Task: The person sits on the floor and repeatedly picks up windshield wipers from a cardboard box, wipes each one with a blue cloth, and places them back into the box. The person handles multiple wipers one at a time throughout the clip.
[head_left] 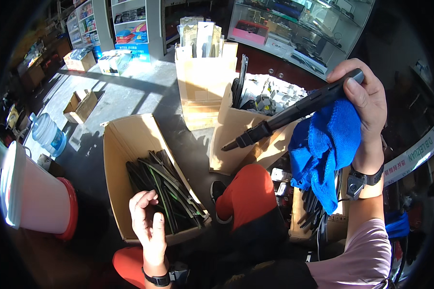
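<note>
My right hand (366, 98), raised at the upper right, grips one end of a long black wiper blade (294, 108). The blade slants down to the left, its pointed tip over a cardboard box. A blue cloth (330, 139) hangs below the same hand, draped against the blade; how it is held is partly hidden. My left hand (147, 221) is at the near edge of an open cardboard box (128, 132), fingers loosely curled and thumb apart, with nothing seen in it. Inside that box lie many black and greenish rubber strips (171, 185).
A box of crumpled packaging (275, 94) stands ahead, beside a tall carton (202, 82) of packaged items. Black strips lie in a box (301, 231) under the cloth. A pink bucket (38, 192) and water jug (48, 135) are left. A glass cabinet (299, 33) stands behind.
</note>
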A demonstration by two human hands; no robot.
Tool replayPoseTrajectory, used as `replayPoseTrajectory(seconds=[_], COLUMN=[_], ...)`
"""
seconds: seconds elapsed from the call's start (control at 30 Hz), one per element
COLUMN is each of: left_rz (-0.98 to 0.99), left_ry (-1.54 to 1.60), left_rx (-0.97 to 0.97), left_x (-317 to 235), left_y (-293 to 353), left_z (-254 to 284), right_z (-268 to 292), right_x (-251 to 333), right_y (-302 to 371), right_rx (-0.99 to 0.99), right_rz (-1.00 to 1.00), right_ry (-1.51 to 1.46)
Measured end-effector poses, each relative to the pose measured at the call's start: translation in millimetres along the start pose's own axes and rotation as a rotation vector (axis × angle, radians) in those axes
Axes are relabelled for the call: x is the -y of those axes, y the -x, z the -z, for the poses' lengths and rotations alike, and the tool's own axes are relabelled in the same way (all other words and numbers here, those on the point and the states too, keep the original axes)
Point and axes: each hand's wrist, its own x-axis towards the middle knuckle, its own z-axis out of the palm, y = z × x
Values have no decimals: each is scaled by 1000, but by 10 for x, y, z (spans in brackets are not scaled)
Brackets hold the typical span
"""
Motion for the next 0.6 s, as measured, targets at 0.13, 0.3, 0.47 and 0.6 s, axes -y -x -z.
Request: replayPoseTrajectory(seconds=[0.13,0.3,0.47,0.6], left_rz=[-170,177,410,485], left_ry=[-126,528,636,603], left_rx=[226,600,338,218], left_x=[-287,-416,135,370], left_y=[34,193,365,377], left_z=[32,25,-176,20], right_z=[-268,-1315,-2138,-2147], right_x=[98,12,-766,-1256], right_y=[-27,-190,261,452], right_rx=[117,578,467,-28], right_rz=[54,-318,-779,-1157], right_ry=[-333,-531,-670,-1145])
